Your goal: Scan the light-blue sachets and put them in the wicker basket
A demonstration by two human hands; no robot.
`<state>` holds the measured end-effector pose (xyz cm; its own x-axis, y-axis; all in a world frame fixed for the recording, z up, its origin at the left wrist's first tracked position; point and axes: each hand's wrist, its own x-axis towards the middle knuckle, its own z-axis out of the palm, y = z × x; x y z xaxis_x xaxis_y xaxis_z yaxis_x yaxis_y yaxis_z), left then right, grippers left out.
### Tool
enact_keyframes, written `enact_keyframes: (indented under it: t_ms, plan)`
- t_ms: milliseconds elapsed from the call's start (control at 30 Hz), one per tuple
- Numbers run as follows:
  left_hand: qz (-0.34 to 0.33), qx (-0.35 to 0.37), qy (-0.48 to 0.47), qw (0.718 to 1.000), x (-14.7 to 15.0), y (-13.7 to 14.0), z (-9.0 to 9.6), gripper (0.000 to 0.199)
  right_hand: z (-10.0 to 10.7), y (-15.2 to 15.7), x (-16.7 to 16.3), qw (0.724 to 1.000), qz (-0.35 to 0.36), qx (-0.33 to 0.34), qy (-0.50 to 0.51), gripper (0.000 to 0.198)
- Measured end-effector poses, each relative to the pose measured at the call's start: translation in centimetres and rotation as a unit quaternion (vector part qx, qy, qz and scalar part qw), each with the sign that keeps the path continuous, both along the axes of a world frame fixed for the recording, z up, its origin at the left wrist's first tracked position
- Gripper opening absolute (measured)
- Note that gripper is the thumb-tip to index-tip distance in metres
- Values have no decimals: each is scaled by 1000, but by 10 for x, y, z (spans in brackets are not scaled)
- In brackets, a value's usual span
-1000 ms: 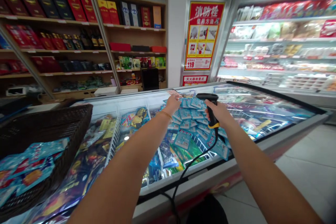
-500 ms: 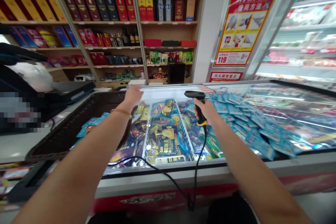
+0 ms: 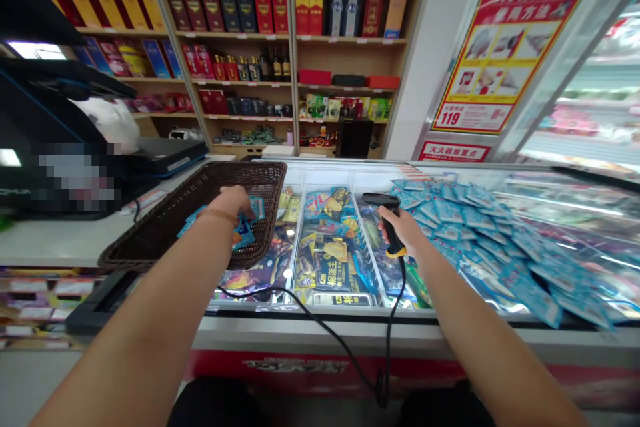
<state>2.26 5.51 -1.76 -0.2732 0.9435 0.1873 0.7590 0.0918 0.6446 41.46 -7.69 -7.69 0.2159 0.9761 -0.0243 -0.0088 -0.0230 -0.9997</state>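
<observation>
My left hand (image 3: pixel 236 200) is inside a brown woven basket (image 3: pixel 130 240), over the blue packets (image 3: pixel 244 235) lying there. Its fingers point down and are mostly hidden, so whether they grip a packet does not show. My right hand (image 3: pixel 400 223) is wrapped round the handle of a black barcode scanner (image 3: pixel 383 201) with a yellow-tipped grip base. The scanner is held above the freezer, its head pointing left. A black cable (image 3: pixel 320 333) hangs from it in a loop. To the right of this hand lies a large heap of blue packets (image 3: pixel 470 220) on the freezer top.
Below the hands is a chest freezer (image 3: pixel 310 333) with bagged frozen goods (image 3: pixel 333 260) between white wire dividers (image 3: pixel 295 247). A dark scale-like machine (image 3: pixel 165 153) stands on the left counter. Shelves of boxes and bottles (image 3: pixel 240 73) and a red poster (image 3: pixel 515 47) are behind.
My left hand has come down from above the freezer's back edge into the basket. The view has shifted left, showing more of the basket. My right hand still holds the scanner.
</observation>
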Motion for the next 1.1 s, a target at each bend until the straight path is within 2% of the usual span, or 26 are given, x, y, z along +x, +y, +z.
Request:
enact_keyframes:
  t_ms: [67, 100, 167, 233, 333, 400, 467, 500, 567, 633, 667, 767, 867, 967, 1100]
  plan:
    - [5, -71, 87, 994, 1, -3, 5, 38, 0, 0, 0, 1000, 0, -1, -5, 36]
    - [-3, -81, 114, 990, 2, -5, 7, 36, 0, 0, 0, 1000, 2, 0, -10, 36]
    - [-17, -41, 120, 992, 7, -7, 14, 35, 0, -1, -1, 1000, 10, 2, -20, 36]
    - [-13, 17, 112, 993, 16, -8, 23, 42, 1, -1, 0, 999, 20, 7, -25, 37]
    - [-43, 112, 0, 993, 44, -12, 39, 49, 1, -2, 2, 999, 26, 19, -21, 37]
    - [-104, 123, -123, 979, 72, -17, 46, 39, 1, -2, 4, 999, 23, 28, -12, 39]
    - [-152, 126, -239, 951, 106, -25, 48, 33, 2, -3, 5, 999, 23, 36, -4, 42]
    - [-170, 140, -290, 931, 124, -29, 46, 32, 3, -4, 5, 999, 24, 40, -2, 43]
    - [-203, 118, -391, 890, 156, -35, 34, 28, 5, -6, 4, 998, 29, 47, 0, 44]
    - [-190, 77, -474, 857, 182, -38, 15, 23, 7, -9, 3, 998, 34, 55, -1, 43]
    - [-168, 57, -499, 848, 192, -39, 4, 22, 7, -10, 3, 998, 37, 59, -3, 42]
    - [-140, 44, -508, 849, 207, -42, -31, 24, 8, -11, 3, 997, 48, 65, -22, 40]
    - [-129, 30, -508, 851, 209, -43, -55, 25, 5, -9, 4, 994, 60, 70, -50, 40]
    - [-129, 18, -512, 849, 205, -42, -66, 29, 1, -8, 5, 989, 92, 78, -91, 39]
    - [-138, 22, -524, 840, 201, -40, -67, 44, 3, -12, 3, 980, 107, 77, -149, 38]
